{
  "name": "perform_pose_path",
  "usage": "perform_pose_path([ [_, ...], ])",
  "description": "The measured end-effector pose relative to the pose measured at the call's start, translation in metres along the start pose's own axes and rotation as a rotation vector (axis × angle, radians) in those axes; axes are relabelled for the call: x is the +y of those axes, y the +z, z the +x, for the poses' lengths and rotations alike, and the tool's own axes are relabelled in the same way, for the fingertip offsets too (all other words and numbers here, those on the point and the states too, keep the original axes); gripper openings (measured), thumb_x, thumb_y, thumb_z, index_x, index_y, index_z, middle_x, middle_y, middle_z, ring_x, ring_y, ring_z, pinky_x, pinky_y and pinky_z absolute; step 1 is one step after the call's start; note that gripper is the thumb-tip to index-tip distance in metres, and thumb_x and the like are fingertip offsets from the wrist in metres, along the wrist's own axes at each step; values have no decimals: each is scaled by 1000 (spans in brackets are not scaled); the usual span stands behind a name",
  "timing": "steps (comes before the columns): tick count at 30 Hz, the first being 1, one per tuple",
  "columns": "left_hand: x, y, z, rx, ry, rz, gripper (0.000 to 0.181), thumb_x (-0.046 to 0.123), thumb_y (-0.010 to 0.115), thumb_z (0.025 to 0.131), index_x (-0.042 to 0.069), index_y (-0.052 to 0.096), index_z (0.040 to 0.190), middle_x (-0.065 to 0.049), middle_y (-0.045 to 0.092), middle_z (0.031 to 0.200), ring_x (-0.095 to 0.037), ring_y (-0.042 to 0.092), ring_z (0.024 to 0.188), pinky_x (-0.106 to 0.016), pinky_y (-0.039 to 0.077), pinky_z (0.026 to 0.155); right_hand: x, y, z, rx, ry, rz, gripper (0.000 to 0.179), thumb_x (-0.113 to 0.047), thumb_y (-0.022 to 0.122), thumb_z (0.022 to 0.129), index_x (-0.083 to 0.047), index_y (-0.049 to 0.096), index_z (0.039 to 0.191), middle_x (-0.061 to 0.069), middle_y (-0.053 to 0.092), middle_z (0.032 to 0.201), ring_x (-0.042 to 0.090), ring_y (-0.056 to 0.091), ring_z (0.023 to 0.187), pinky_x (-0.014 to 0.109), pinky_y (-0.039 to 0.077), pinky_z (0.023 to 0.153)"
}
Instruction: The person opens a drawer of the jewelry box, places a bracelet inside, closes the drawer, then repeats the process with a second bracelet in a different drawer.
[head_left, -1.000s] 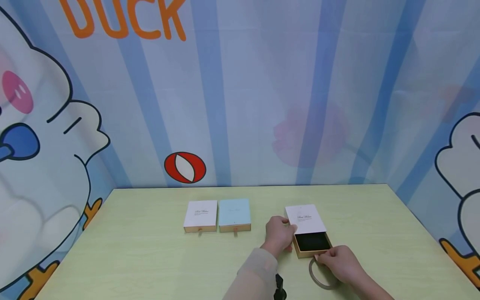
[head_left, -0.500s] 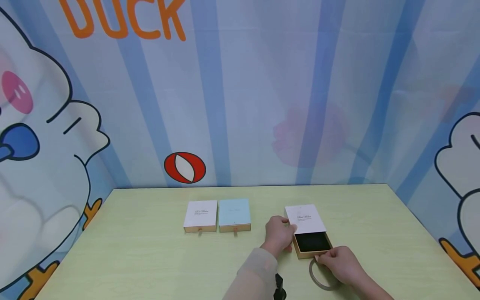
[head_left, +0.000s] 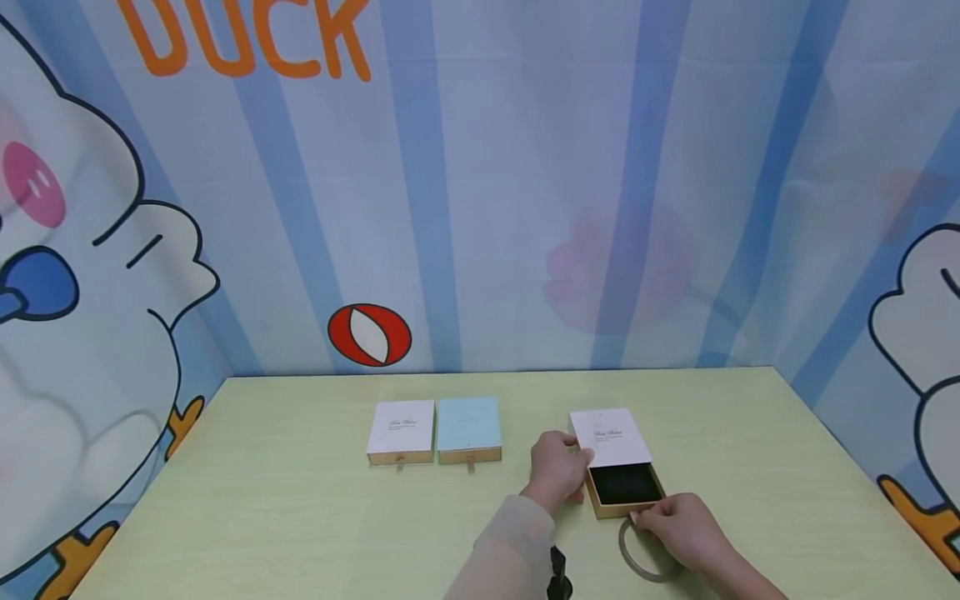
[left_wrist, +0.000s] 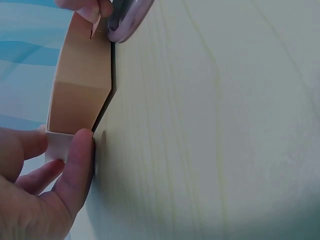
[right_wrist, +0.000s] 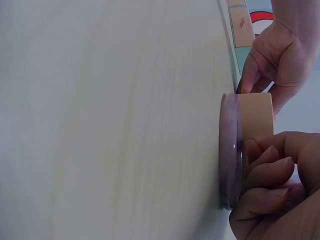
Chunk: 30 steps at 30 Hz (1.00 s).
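Note:
A white-sleeved drawer gift box (head_left: 611, 437) lies on the table at right, its tan drawer (head_left: 618, 510) pulled partly out, showing a black lining (head_left: 625, 483). My left hand (head_left: 557, 471) grips the sleeve at its left side; in the left wrist view the fingers (left_wrist: 77, 155) hold the sleeve's front edge. With thumb and finger, my right hand (head_left: 686, 529) pinches the small pull tab (left_wrist: 95, 27) on the drawer front. A greyish-mauve bangle (right_wrist: 229, 155) lies flat in front of the drawer, beneath the right hand, which hides part of it.
Left of the hands, a second white drawer box (head_left: 401, 429) and a light blue one (head_left: 469, 427) stand side by side, both shut. A small black object (head_left: 558, 575) shows beside the left sleeve. Behind the table (head_left: 300, 517) hangs a printed striped curtain (head_left: 510, 208).
The drawer has slid out very slightly towards me. Both hands keep their holds, and the bangle stays almost where it was.

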<state>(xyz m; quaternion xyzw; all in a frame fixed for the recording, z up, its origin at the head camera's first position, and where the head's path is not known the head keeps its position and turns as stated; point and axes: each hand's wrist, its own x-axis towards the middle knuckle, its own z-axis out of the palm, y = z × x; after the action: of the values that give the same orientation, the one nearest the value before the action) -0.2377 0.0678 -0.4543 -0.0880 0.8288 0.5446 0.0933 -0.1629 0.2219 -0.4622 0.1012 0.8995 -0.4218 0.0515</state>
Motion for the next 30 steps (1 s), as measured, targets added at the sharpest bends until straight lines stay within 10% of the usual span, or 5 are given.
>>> perform_pose_path([
  [30, 0, 1, 1, -2, 0, 7, 32, 17, 66, 87, 2, 60, 115, -6, 55, 76, -14, 49, 36, -17, 38, 34, 2, 1, -4, -13, 51, 31, 22, -18, 67, 77, -3, 64, 61, -3, 48, 55, 12, 43, 55, 21, 30, 45],
])
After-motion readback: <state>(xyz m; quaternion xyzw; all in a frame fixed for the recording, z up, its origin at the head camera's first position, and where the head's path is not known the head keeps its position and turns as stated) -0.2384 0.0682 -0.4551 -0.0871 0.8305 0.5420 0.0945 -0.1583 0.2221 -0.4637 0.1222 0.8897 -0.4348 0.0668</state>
